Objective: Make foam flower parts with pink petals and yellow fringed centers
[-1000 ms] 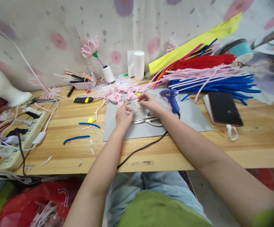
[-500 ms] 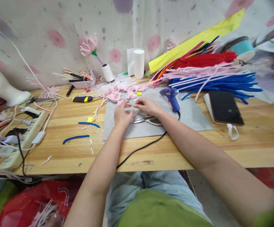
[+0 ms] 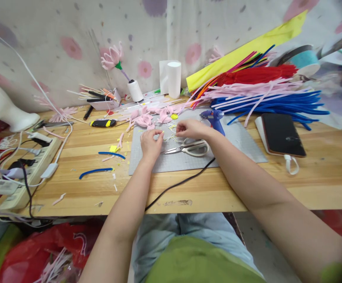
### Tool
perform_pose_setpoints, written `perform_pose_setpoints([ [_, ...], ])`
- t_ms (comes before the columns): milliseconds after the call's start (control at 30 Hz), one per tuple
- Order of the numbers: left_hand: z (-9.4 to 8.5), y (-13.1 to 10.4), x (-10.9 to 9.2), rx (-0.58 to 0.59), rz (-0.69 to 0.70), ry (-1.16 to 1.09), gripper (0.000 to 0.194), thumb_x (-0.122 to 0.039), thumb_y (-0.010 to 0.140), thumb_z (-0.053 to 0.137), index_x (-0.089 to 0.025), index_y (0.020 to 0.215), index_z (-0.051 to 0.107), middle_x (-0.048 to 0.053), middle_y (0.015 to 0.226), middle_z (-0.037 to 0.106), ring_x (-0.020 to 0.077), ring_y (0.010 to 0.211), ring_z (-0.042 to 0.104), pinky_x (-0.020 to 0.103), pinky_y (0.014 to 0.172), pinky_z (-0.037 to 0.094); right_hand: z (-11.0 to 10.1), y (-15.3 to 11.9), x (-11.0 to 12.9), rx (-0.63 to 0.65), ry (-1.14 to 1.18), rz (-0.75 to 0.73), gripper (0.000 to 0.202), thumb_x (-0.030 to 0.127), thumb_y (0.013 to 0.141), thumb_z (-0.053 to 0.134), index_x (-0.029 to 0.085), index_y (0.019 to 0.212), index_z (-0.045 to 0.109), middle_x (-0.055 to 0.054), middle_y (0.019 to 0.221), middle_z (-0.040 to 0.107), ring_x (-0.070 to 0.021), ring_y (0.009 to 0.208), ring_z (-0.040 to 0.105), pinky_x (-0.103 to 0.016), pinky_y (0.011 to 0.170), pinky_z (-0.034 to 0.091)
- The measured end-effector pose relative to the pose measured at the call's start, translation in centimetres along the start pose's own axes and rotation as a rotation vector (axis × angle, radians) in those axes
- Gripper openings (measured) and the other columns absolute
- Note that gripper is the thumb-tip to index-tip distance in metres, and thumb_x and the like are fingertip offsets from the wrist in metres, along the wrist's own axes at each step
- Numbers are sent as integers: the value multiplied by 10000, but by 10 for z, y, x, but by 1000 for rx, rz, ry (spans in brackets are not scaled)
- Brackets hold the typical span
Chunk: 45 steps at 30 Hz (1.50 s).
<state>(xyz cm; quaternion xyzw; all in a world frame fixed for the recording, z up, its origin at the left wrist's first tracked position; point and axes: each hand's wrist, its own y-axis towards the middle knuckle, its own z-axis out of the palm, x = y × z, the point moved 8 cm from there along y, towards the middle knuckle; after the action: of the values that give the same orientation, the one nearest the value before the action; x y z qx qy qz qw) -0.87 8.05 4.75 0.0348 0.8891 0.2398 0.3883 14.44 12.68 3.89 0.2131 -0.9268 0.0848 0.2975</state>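
My left hand (image 3: 151,144) is closed in a pinch over the grey cutting mat (image 3: 238,145); whatever lies between its fingertips is too small to name. To its right my right hand (image 3: 191,129) also pinches, fingers curled down near small white and yellow-tipped strands (image 3: 170,137) on the mat. Its fingertips partly hide what they touch. Just below the hands lie scissors (image 3: 185,148) with pale handles. Behind them rest pink fuzzy petals (image 3: 144,119) and a small yellow piece (image 3: 174,116). A blue glue gun (image 3: 215,120) sits beyond my right wrist, partly covered by it.
Bundles of blue pipe cleaners (image 3: 277,104) and red ones (image 3: 259,74) lie at the back right, near a black phone (image 3: 283,135). A black cord (image 3: 179,183) crosses the front. At left are a utility knife (image 3: 103,123), blue pieces (image 3: 96,171) and a power strip (image 3: 41,161).
My hands have moved apart: the right went to the right, the left slightly down. The scissors and the strands between the hands now show more fully.
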Motion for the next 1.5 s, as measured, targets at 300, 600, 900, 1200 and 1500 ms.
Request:
perform_pose_setpoints([
  [300,-4,1,24,-82,-140,-238,57,-241,728,628,-185,736,625,22,791,674,159,799,608,288,810,435,20,-7,10,115,-312,71,113,204,693,573,208,778,649,-48,854,702,-176,720,596,-267,540,319],
  [600,0,2,27,-104,-137,-247,113,-297,762,605,-190,751,637,15,805,675,158,822,603,281,819,423,-4,-5,17,-21,-80,-55,136,178,759,543,186,844,649,-29,860,698,-141,758,615,-234,660,404],
  [900,-3,1,23,-122,-181,-306,163,-330,801,560,-186,756,621,14,806,664,141,831,595,258,824,423,-6,-2,24,-56,487,-186,28,202,713,574,178,724,562,24,625,585,-105,587,547,-242,592,440],
  [1200,25,-4,18,99,-247,-578,102,-265,699,655,-176,747,675,14,746,688,129,701,617,255,709,472,8,1,27,-49,438,-225,81,187,680,567,190,750,526,32,651,556,-108,605,523,-245,601,420],
  [1500,28,-5,23,166,-272,-493,92,-258,669,681,-185,717,707,15,709,705,145,675,634,272,687,478,4,0,28,-117,349,-257,96,183,686,552,192,778,523,9,744,579,-114,677,534,-243,643,422],
])
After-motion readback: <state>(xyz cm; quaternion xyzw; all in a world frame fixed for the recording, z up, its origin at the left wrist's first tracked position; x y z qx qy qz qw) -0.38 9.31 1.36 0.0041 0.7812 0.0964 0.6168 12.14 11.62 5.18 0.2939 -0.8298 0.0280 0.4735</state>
